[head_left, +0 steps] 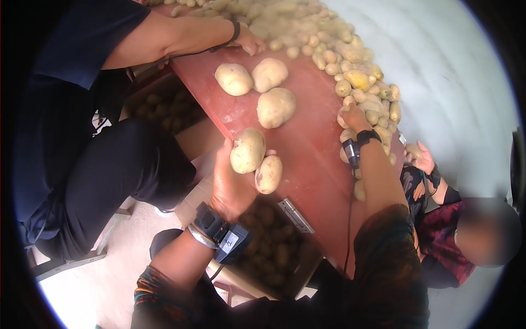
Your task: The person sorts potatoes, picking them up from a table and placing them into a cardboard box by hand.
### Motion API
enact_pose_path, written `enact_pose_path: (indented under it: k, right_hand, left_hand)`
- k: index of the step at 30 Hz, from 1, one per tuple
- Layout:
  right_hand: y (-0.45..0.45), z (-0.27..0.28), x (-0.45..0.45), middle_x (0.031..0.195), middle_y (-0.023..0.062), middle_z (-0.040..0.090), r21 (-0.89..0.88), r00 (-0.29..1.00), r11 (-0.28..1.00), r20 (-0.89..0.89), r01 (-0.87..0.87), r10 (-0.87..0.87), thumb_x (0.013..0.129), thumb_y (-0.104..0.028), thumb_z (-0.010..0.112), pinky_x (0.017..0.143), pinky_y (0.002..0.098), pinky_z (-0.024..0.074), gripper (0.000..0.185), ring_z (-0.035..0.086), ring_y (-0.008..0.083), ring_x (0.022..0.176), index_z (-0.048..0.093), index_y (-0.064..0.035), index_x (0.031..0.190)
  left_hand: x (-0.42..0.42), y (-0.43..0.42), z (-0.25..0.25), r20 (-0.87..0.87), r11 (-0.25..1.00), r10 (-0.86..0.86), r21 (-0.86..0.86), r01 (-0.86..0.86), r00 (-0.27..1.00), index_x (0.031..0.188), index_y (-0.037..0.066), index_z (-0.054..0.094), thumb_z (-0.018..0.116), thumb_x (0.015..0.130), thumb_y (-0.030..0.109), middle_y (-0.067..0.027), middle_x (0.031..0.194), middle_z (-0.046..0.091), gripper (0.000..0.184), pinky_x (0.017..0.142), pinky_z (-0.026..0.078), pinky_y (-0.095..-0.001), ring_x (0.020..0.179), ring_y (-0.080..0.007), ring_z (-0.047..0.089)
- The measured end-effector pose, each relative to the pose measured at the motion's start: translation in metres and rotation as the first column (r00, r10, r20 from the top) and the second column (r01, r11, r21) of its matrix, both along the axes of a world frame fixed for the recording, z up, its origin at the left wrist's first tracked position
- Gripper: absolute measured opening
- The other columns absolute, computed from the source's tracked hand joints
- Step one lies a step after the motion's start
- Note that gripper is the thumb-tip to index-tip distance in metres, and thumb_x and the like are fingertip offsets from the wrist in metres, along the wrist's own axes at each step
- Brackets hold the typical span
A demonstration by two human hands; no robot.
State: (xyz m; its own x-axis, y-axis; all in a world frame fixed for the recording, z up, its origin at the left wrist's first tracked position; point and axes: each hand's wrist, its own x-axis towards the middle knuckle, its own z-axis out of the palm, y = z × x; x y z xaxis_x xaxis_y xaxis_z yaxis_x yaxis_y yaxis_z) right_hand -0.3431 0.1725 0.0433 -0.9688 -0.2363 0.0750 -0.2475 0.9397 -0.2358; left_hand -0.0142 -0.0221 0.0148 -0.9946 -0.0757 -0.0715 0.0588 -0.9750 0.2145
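Two potatoes rest in my left hand [229,186], a larger potato [247,151] and a smaller potato [268,175], its fingers curled under them over the near edge of the red table. My right hand [356,117] is at the pile's edge on the right, fingers bent around a potato [342,117]; part of the grip is hidden by the hand itself. Three big potatoes lie on the table beyond my left hand: a left one [234,79], a far one [270,74] and a near one [276,108].
A long potato heap [307,27] curves along the far side of the red table [312,142]. Boxes of potatoes [271,247] stand below. A co-worker's hand [252,43] touches the table at upper left; another person's hand [423,159] holds a potato at right. A metal hinge [296,215] sits on the near edge.
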Motion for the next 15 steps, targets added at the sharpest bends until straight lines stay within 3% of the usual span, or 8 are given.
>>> enact_pose_path:
  k: [2,5,9,11,14,15]
  right_hand:
    - [0.000,-0.019,-0.013,0.107,0.0248,0.057,0.135,0.995,0.989,-0.075,-0.057,0.068,0.074,-0.031,0.067,0.085,0.0425,0.0451,0.046,0.054,0.0375,0.103,0.054,-0.0032,0.109]
    - [-0.008,-0.020,0.006,0.108,0.0214,0.055,0.047,0.973,0.989,-0.177,-0.139,0.145,0.072,-0.026,0.070,0.087,0.0418,0.0453,0.046,0.053,0.0382,0.103,0.054,-0.0087,0.111]
    - [-0.019,-0.020,0.006,0.107,0.0183,0.052,0.119,0.963,0.966,-0.111,-0.231,0.244,0.070,-0.021,0.071,0.085,0.0422,0.0462,0.044,0.053,0.0387,0.101,0.055,-0.0114,0.111]
    - [-0.025,-0.030,0.013,0.104,0.0204,0.055,0.150,0.912,0.960,-0.307,-0.237,0.273,0.072,-0.019,0.067,0.081,0.0441,0.0466,0.034,0.054,0.0388,0.097,0.058,-0.0099,0.103]
    - [-0.027,-0.038,0.016,0.089,0.0228,0.060,0.120,0.749,0.807,-0.314,-0.578,0.583,0.076,-0.017,0.060,0.076,0.0451,0.0458,0.019,0.056,0.0401,0.088,0.061,-0.0079,0.092]
    - [-0.033,-0.036,0.036,0.090,0.0219,0.061,0.199,0.801,0.830,-0.220,-0.521,0.556,0.075,-0.017,0.061,0.075,0.0446,0.0460,0.023,0.056,0.0394,0.089,0.061,-0.0076,0.096]
  left_hand:
    - [-0.002,0.000,-0.002,0.033,0.999,0.052,-0.010,-0.051,0.998,0.119,0.008,0.048,0.049,0.081,0.059,-0.0188,0.111,0.056,0.065,0.093,0.042,-0.0443,0.107,-0.0311,0.053]
    - [-0.003,-0.001,-0.004,0.058,0.996,0.093,-0.020,-0.092,0.994,0.119,0.007,0.048,0.048,0.082,0.059,-0.0191,0.111,0.057,0.064,0.093,0.042,-0.0445,0.107,-0.0314,0.053]
    - [-0.004,-0.004,-0.009,0.020,0.995,0.094,-0.017,-0.093,0.995,0.119,0.006,0.049,0.048,0.082,0.058,-0.0192,0.110,0.057,0.063,0.094,0.041,-0.0448,0.108,-0.0313,0.053]
    - [-0.005,-0.003,-0.008,0.007,0.988,0.156,-0.006,-0.156,0.988,0.119,0.006,0.050,0.047,0.084,0.056,-0.0158,0.114,0.056,0.061,0.094,0.041,-0.0449,0.109,-0.0309,0.052]
    - [-0.008,-0.012,-0.012,-0.035,0.982,0.189,0.018,-0.189,0.981,0.119,0.007,0.050,0.046,0.086,0.052,-0.0117,0.120,0.054,0.056,0.095,0.040,-0.0457,0.111,-0.0301,0.051]
    - [-0.005,-0.016,-0.011,-0.053,0.987,0.156,0.041,-0.154,0.986,0.119,0.007,0.050,0.047,0.086,0.052,-0.0115,0.120,0.053,0.056,0.095,0.040,-0.0459,0.111,-0.0297,0.051]
